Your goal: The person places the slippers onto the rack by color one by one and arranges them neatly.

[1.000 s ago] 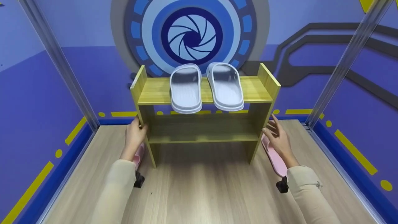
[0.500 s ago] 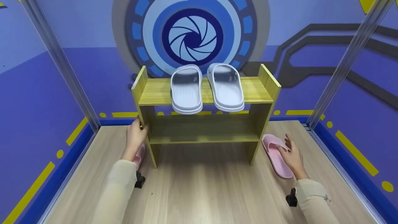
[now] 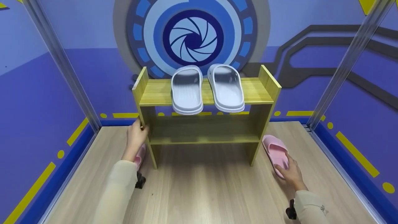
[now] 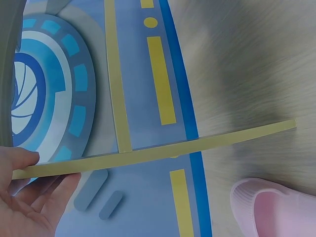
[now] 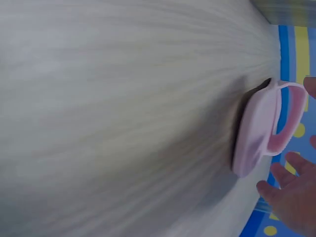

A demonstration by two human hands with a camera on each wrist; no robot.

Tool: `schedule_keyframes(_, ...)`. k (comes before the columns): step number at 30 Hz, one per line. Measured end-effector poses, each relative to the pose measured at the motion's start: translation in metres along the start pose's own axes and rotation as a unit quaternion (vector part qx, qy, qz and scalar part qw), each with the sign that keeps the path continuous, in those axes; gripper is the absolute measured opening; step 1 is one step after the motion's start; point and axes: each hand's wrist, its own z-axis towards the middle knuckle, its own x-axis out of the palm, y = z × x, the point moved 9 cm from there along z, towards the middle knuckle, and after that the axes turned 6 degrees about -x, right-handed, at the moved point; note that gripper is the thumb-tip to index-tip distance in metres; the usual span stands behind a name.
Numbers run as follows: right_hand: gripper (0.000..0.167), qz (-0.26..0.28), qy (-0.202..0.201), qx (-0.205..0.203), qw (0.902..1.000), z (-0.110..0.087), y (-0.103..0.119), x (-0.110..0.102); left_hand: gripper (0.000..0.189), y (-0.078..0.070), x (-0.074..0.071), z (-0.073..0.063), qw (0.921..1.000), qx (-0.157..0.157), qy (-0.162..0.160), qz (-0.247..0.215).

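A yellow wooden shoe rack point(image 3: 202, 129) stands upright, with two pale grey clogs point(image 3: 187, 96) side by side on its top shelf. My left hand point(image 3: 136, 137) grips the front edge of the rack's left side panel; in the left wrist view the thumb and fingers point(image 4: 61, 195) lie on either side of that board. To the rack's right, my right hand point(image 3: 293, 172) is over the heel end of a pink slipper point(image 3: 275, 144), fingers spread and relaxed. The right wrist view has these fingers point(image 5: 282, 174) beside the slipper. Another pink slipper point(image 3: 139, 157) is partly hidden behind my left hand.
Wood-patterned flooring point(image 3: 199, 193) lies under the rack. A blue printed wall point(image 3: 90, 71) rises behind it, with metal posts point(image 3: 62, 65) at the corners. Black wrist mounts point(image 3: 140, 180) hang by both sleeves.
My right hand has left the rack's right side, moving right and down to the heel end of the right pink slipper. The left hand keeps its hold on the shoe rack.
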Motion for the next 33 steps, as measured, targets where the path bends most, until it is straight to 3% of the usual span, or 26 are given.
schedule_keyframes(7,0.083,-0.035,0.013,0.024,0.999,-0.013,-0.013,0.014,0.022,0.001,0.001,-0.001,0.9998,-0.012,0.013,-0.006)
schedule_keyframes(11,0.086,-0.051,0.022,0.04,0.9976,-0.014,-0.018,0.018,0.021,-0.002,-0.001,-0.002,1.0,0.001,0.002,-0.008)
schedule_keyframes(23,0.082,-0.1,0.004,0.04,0.9942,-0.015,-0.019,0.017,0.022,0.002,0.001,0.0,0.9999,-0.011,0.003,0.008)
schedule_keyframes(33,0.084,-0.116,0.011,0.064,0.9911,-0.014,-0.023,0.015,0.022,0.002,0.0,0.0,1.0,-0.006,0.002,-0.001)
